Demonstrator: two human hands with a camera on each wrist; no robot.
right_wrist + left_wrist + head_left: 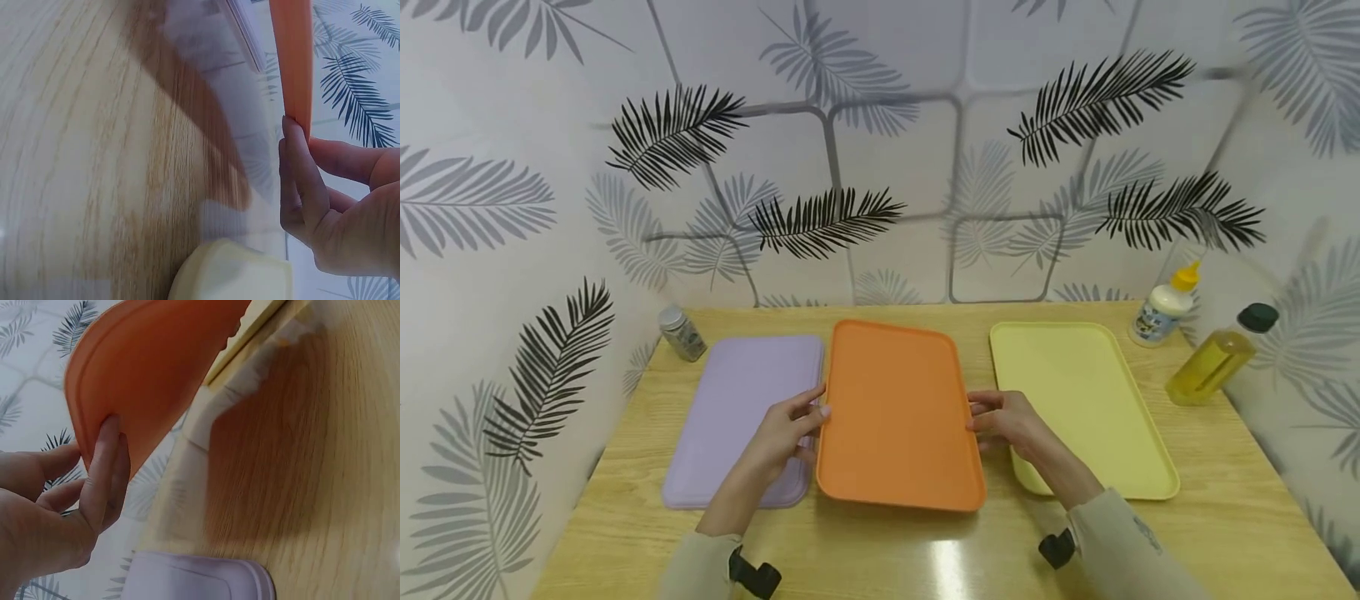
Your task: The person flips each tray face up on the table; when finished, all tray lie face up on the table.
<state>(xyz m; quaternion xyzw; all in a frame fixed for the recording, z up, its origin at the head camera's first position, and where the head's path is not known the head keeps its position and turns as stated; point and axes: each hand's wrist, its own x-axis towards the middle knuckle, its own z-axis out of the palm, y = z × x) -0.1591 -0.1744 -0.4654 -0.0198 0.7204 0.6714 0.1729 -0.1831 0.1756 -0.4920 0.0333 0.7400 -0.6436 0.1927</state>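
Observation:
An orange tray (895, 417) is held above the wooden table between both hands, tilted slightly in the head view. My left hand (785, 435) grips its left edge; the left wrist view shows the fingers (103, 469) under the tray's underside. On the right edge, my right hand (1011, 422) pinches the rim, with fingers (300, 169) beneath it in the right wrist view. Left of it a purple tray (748, 408) lies on the table, partly behind my left hand. A yellow tray (1090, 400) lies to the right, its near left part behind my right hand.
A small grey-capped shaker jar (682, 333) stands at the back left of the table (880, 554). At the back right are a white bottle with a yellow nozzle (1163, 307) and a bottle of yellow liquid (1217, 360). A leaf-patterned wall (895, 158) rises behind.

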